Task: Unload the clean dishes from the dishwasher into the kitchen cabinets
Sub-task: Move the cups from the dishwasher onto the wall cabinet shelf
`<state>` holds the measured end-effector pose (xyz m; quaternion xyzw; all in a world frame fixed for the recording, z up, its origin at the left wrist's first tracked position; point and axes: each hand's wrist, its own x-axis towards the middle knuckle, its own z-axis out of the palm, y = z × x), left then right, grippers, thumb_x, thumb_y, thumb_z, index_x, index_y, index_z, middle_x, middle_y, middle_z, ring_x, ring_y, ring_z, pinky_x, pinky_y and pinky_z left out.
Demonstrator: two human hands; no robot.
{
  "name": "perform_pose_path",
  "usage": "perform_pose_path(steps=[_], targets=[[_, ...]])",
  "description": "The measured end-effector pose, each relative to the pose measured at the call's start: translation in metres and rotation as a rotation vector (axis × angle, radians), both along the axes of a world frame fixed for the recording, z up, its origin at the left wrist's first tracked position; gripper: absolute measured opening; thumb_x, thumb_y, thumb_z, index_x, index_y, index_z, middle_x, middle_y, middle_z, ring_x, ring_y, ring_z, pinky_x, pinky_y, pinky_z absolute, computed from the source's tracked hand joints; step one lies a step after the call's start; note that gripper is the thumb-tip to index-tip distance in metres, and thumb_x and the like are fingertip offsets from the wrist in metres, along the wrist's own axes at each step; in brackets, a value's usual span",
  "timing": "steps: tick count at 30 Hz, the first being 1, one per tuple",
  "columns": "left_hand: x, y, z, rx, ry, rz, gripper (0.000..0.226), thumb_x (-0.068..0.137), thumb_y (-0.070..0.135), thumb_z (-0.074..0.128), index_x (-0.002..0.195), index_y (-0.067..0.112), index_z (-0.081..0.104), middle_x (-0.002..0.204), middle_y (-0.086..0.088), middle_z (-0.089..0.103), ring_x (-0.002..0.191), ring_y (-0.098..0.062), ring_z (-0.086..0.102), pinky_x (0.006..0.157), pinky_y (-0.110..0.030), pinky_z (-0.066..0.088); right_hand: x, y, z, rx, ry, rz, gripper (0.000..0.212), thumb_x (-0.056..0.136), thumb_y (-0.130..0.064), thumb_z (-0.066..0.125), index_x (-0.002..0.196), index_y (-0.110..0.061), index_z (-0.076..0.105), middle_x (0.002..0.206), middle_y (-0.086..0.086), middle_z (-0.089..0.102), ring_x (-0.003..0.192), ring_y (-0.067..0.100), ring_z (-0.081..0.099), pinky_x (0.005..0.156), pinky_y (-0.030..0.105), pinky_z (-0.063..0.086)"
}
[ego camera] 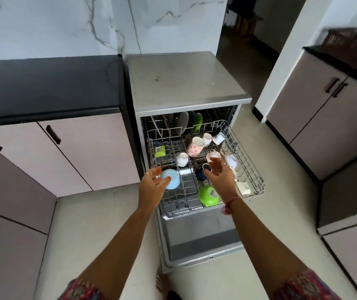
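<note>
A person stood over an open steel-grey dishwasher (186, 83), its door dropped flat toward them and a grey wire upper rack (251, 169) pulled out over it. Both bare arms reached down into the rack.

The left hand (152, 184) was at the rack's near left corner, fingers loosely curved around the edge of a pale blue round plastic bowl (172, 179). It seemed to touch the bowl, but whether the grip had closed could not be told.

The right hand (218, 172) hovered over the middle of the rack, fingers spread and relaxed, holding nothing. It hung just above a small white cup (213, 155) and beside a dark blue cup (200, 173).

Farther back in the rack lay a tall white mug with a red flower pattern (196, 147), tipped on its side. A bright green round bowl (208, 194) sat near the rack's near edge, and a small lime-green square container (160, 151) at the far left. Plates stood on edge deep inside the machine.

Pink-fronted base cabinets with black handles (86, 152) stood to the left under a black countertop (47, 83).

The step in hand appeared to be the first pick-up, with the rack still nearly full. The next move probably called for closing each hand on a dish, lifting it clear of the wire prongs, then turning toward a cabinet.
</note>
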<state>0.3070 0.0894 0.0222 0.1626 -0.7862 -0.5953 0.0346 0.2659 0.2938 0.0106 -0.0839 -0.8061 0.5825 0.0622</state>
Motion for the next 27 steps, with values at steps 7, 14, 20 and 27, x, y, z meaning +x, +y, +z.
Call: perform_pose_path(steps=[7,14,20,27], targets=[[-0.035,0.012,-0.040,0.010,-0.159,-0.002,0.040,0.079,0.010,0.072,0.116,0.007,0.058,0.116,-0.009,0.064,0.106,-0.025,0.061,0.093,-0.042,0.052,-0.018,0.018,-0.053,-0.035,-0.247,-0.135,0.043,0.076,-0.005,0.074,0.115,-0.004,0.058,0.095,0.001,0.063,0.095,0.023,0.062,0.091,0.037,0.050],[-0.069,0.016,-0.058,-0.034,-0.241,-0.042,0.041,0.080,0.011,0.070,0.118,0.009,0.057,0.118,-0.008,0.063,0.107,-0.024,0.060,0.091,-0.038,0.052,-0.038,0.032,-0.090,-0.048,-0.403,-0.217,0.054,0.074,-0.003,0.075,0.124,-0.005,0.054,0.108,0.014,0.068,0.103,0.029,0.063,0.097,0.049,0.048],[-0.099,0.029,-0.075,-0.039,-0.282,-0.059,0.038,0.081,0.010,0.071,0.117,0.011,0.056,0.118,-0.006,0.060,0.089,-0.015,0.059,0.073,-0.022,0.051,-0.074,0.047,-0.102,-0.099,-0.505,-0.198,0.058,0.073,-0.005,0.076,0.126,-0.005,0.052,0.103,0.009,0.066,0.097,0.026,0.062,0.088,0.041,0.053],[-0.141,0.059,-0.096,-0.045,-0.375,-0.052,0.043,0.083,0.008,0.069,0.123,0.007,0.054,0.121,-0.011,0.058,0.093,-0.020,0.059,0.078,-0.027,0.049,-0.143,0.063,-0.113,-0.159,-0.576,-0.193,0.055,0.074,-0.006,0.077,0.122,-0.005,0.049,0.098,0.007,0.060,0.092,0.023,0.057,0.092,0.044,0.048]])
